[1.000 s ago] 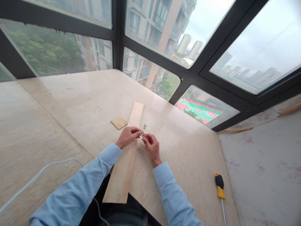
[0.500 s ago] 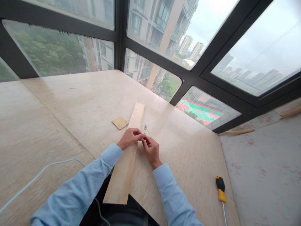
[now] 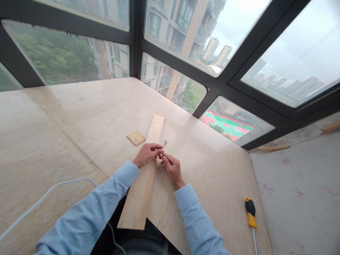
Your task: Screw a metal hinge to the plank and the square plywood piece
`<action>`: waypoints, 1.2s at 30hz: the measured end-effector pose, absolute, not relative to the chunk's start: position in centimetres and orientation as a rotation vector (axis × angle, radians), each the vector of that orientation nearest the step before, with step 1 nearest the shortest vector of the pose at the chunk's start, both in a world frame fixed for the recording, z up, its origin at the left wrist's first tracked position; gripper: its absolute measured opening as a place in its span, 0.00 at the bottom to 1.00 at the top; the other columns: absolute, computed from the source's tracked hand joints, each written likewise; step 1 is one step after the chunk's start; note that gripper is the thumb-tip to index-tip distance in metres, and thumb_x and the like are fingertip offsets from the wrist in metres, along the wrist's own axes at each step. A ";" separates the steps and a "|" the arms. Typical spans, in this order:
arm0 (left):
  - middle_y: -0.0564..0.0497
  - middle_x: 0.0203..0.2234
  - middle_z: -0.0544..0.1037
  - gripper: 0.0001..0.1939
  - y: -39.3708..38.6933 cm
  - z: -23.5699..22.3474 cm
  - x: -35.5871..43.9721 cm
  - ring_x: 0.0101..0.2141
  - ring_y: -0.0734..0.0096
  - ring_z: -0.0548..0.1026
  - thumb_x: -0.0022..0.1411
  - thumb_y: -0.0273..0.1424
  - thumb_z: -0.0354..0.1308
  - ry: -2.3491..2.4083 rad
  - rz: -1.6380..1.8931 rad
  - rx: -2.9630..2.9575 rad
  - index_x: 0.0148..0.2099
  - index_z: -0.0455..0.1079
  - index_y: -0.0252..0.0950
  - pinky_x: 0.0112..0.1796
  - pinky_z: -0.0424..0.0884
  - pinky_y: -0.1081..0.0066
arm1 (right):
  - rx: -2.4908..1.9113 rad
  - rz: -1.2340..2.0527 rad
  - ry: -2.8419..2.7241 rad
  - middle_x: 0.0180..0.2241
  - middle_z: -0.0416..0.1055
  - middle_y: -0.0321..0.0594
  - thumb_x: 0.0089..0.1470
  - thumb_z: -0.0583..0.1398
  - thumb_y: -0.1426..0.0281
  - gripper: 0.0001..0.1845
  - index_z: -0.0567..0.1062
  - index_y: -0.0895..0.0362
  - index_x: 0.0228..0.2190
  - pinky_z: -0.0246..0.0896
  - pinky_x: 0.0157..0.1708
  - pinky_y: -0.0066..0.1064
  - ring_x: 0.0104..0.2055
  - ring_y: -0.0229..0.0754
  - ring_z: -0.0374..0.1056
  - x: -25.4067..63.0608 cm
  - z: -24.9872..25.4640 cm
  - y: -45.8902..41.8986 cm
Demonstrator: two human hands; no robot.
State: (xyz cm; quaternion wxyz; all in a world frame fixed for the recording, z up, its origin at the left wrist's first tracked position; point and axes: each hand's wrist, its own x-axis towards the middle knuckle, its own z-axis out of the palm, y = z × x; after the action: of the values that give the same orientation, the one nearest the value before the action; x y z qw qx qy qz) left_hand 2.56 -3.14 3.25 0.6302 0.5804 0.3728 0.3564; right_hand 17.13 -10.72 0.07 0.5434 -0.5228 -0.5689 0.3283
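Observation:
My left hand is over the long wooden board, its thumb and fingertips pinched together. Just right of the board, my right hand is also closed in a pinch. The fingertips of both hands meet around a small screw-like metal piece, mostly hidden by the fingers. A few small silver screws lie just beyond the hands. Left of the board's far part rests a small square wood piece with small holes near its edge.
A screwdriver with a black and yellow handle lies at the right, near the papered wall. A white cable crosses the left side of the stone-patterned surface. Dark-framed windows border the far side.
The fingertips have shifted slightly around the small piece, the right ones a little lower. Board, wood piece and screwdriver stay in place; the view has moved very slightly.

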 end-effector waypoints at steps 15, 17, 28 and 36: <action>0.45 0.28 0.81 0.21 -3.2 2.6 2.8 0.26 0.68 0.77 0.48 0.38 0.67 0.831 0.819 1.296 0.41 0.78 0.29 0.30 0.73 0.70 | -1.291 0.840 -1.330 0.34 0.79 0.39 0.55 0.58 0.65 0.14 0.81 0.55 0.39 0.71 0.32 0.35 0.28 0.41 0.72 17.2 0.2 -10.6; 0.45 0.27 0.80 0.21 -3.3 2.6 2.9 0.26 0.69 0.76 0.48 0.37 0.67 0.828 0.820 1.302 0.41 0.78 0.28 0.30 0.73 0.70 | -1.286 0.852 -1.324 0.34 0.79 0.39 0.55 0.58 0.65 0.13 0.81 0.55 0.38 0.71 0.32 0.34 0.28 0.41 0.72 17.1 0.3 -10.7; 0.45 0.27 0.80 0.21 -3.5 2.7 3.1 0.25 0.70 0.76 0.49 0.37 0.67 0.837 0.802 1.319 0.42 0.77 0.27 0.30 0.73 0.71 | -1.293 0.853 -1.313 0.31 0.79 0.39 0.56 0.57 0.64 0.14 0.82 0.56 0.33 0.68 0.31 0.33 0.27 0.41 0.72 17.1 0.8 -10.8; 0.45 0.28 0.81 0.21 -3.5 2.7 3.0 0.26 0.69 0.77 0.49 0.36 0.67 0.823 0.775 1.303 0.43 0.77 0.27 0.31 0.74 0.70 | -1.316 0.869 -1.292 0.30 0.79 0.39 0.55 0.58 0.65 0.14 0.81 0.58 0.34 0.67 0.31 0.30 0.27 0.40 0.71 17.1 0.7 -10.8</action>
State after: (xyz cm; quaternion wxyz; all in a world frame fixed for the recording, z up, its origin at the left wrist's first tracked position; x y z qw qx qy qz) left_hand 3.05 -3.50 2.75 0.6507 0.5735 0.3622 0.3413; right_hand 17.13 -10.83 0.74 0.5239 -0.5498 -0.5399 0.3630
